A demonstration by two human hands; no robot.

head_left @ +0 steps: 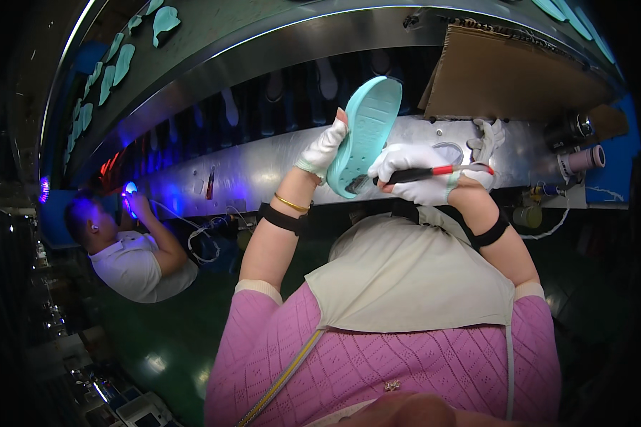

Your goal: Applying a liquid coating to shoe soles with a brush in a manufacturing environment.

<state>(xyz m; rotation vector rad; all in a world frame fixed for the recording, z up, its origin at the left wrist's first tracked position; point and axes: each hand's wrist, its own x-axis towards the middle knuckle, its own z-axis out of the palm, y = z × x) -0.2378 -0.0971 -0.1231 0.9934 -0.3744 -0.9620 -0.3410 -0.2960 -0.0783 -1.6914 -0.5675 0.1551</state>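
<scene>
My left hand [323,151], in a white glove with bare fingertips, grips a turquoise shoe sole [372,114] by its left edge. The sole stands tilted over the metal bench, its small-holed end towards me. In my gloved right hand [414,173] is a brush [443,170] with a black and red handle. The brush's dark tip touches or lies very close to the near end of the sole; my fingers partly hide it.
A steel bench [263,153] runs crosswise before me. Behind it a conveyor belt [214,35] carries turquoise pieces [166,23]. Cardboard [513,75], crumpled gloves [486,141] and a spool [584,160] are at the right. Another person [139,256] works at the left, holding a lit piece.
</scene>
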